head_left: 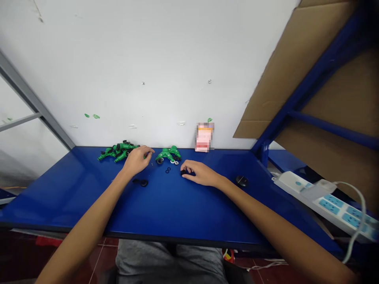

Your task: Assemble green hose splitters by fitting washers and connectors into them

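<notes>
My left hand [136, 159] reaches across the blue table [166, 205] to a pile of green plastic hose fittings [117, 151], its fingers curled over a green piece at the pile's right edge. My right hand [199, 172] rests palm down, fingers closed over a small black part [183, 172]. Between the hands lies a second cluster of green fittings [169, 154] with white rings [174, 162] and small black rings [167, 170]. A black part [141, 182] lies just below my left wrist.
A black round cap [242, 180] sits to the right of my right hand. A pink packet [204, 137] leans on the white wall. A white power strip [325, 203] with a cable lies at the right, under a blue shelf frame and cardboard [299, 51].
</notes>
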The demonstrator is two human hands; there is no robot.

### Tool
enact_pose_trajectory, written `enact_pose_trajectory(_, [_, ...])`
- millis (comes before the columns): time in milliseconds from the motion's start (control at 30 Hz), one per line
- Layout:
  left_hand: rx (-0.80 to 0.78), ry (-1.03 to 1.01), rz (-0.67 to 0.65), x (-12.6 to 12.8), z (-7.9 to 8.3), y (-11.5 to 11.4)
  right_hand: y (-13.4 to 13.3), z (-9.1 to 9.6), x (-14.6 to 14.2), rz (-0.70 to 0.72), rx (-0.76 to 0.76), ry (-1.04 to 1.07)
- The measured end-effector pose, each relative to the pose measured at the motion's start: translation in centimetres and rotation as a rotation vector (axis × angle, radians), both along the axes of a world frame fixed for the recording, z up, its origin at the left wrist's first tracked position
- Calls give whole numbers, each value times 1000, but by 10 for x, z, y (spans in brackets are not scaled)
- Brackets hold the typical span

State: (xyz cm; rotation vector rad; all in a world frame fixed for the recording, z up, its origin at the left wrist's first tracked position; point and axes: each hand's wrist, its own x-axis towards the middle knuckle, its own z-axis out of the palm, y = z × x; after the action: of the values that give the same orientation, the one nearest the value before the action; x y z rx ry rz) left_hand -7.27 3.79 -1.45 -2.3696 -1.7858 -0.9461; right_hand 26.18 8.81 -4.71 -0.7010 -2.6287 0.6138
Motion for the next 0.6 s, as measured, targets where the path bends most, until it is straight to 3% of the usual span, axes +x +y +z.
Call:
enact_pose_trajectory(267, [28, 16, -31, 2, 7, -7, 2, 2, 3, -30, -66, 33])
enact_pose_trajectory(600, [14, -9, -42, 4, 6, -7, -2, 5, 3, 11, 19, -9])
